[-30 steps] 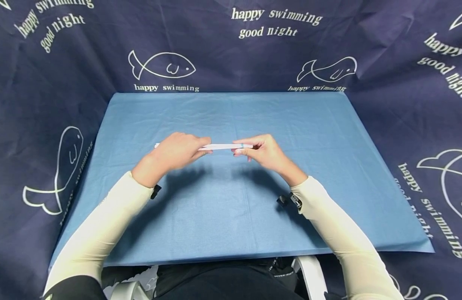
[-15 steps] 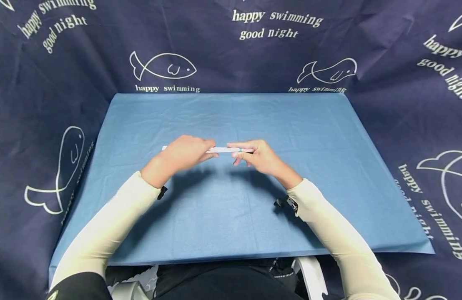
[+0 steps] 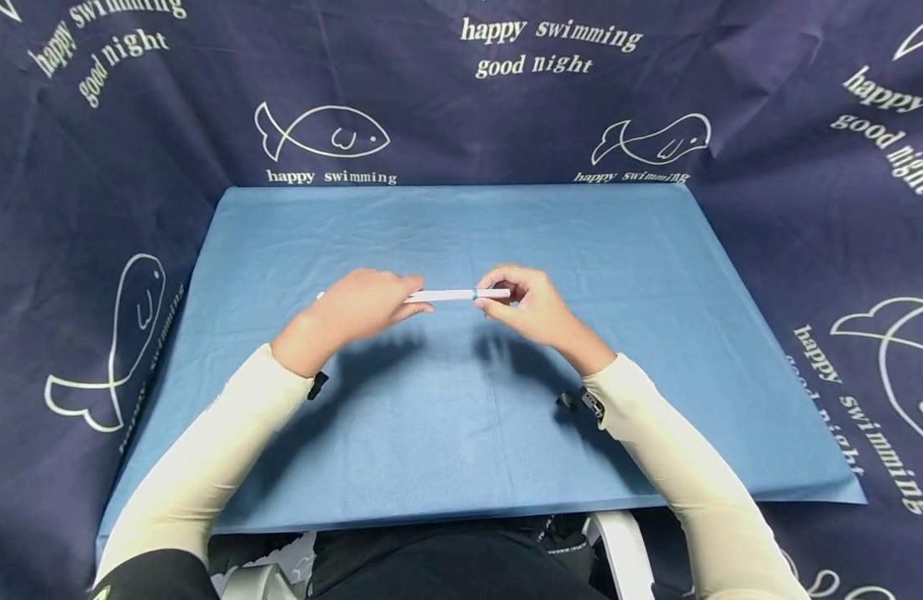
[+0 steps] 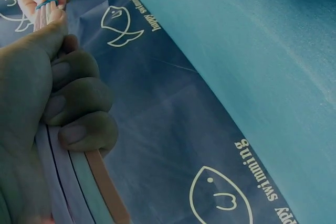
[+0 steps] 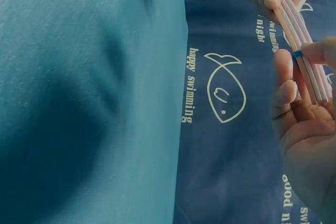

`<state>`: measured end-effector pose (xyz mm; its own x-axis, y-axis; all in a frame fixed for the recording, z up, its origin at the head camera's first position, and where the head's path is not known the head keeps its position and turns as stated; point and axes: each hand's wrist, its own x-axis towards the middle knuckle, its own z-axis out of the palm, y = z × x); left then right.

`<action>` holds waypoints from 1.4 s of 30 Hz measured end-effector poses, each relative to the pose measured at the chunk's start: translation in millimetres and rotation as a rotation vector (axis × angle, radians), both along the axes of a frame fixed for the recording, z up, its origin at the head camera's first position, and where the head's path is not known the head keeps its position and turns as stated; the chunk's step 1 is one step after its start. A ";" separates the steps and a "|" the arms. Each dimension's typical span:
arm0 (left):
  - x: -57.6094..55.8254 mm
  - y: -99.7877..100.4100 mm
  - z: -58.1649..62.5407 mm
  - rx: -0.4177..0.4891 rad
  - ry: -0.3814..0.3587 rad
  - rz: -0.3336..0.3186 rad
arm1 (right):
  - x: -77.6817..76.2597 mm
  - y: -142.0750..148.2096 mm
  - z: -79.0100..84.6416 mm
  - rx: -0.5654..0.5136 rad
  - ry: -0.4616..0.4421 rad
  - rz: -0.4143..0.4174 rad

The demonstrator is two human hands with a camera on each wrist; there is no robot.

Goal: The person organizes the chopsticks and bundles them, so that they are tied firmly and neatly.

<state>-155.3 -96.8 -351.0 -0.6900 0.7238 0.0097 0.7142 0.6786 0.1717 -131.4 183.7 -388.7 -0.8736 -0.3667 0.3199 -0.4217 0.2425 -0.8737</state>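
Note:
A bundle of slim pastel sticks that look like chopsticks (image 3: 442, 295) is held level above the table. My left hand (image 3: 360, 304) grips it from above, fingers curled round it; lavender, mint and orange-brown stick ends (image 4: 79, 182) stick out below the little finger in the left wrist view. A blue rubber band (image 5: 297, 54) circles the bundle near its right end. The thumb and index fingertip of my right hand (image 3: 525, 302) pinch right at that band, one on each side. Loose tips of the chopsticks (image 5: 317, 90) reach past it toward the right palm.
A blue cloth (image 3: 461, 433) covers the table beneath both hands. Dark navy curtains (image 3: 461, 125) with white fish and lettering surround the back and sides. White chair armrests (image 3: 619, 554) stand at the front edge.
The rubber band sits slightly further left along the chopsticks. My right fingers, earlier stretched along the bundle, are now drawn in at the band. The left hand keeps its grip with little shift.

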 end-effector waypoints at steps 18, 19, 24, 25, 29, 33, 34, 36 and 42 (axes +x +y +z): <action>1.4 13.6 -4.4 -0.058 0.019 0.025 | -5.1 -13.5 -12.7 -0.003 -0.019 -0.052; 1.7 15.6 -3.8 -0.063 0.021 0.019 | -5.1 -14.5 -13.9 -0.002 -0.032 -0.050; 2.3 21.1 -1.6 -0.057 0.015 -0.015 | -3.1 -15.2 -16.8 0.035 -0.016 -0.058; 2.0 20.7 -1.6 -0.050 0.008 -0.023 | -2.6 -14.1 -16.5 0.037 -0.010 -0.058; -0.4 14.8 -1.8 0.019 -0.053 -0.053 | -1.8 -9.7 -8.7 0.061 0.000 -0.050; -1.9 5.2 4.4 0.047 -0.086 -0.035 | -5.0 -3.3 -0.2 0.121 -0.037 -0.074; -2.1 2.0 6.5 0.041 -0.090 -0.021 | -5.6 -0.5 1.1 0.133 -0.056 -0.085; -2.8 -4.7 8.6 0.024 -0.089 0.002 | -6.3 6.0 2.1 0.147 -0.088 -0.111; -5.1 -21.5 4.4 0.025 -0.068 0.013 | -8.1 20.9 -0.4 0.102 -0.087 -0.068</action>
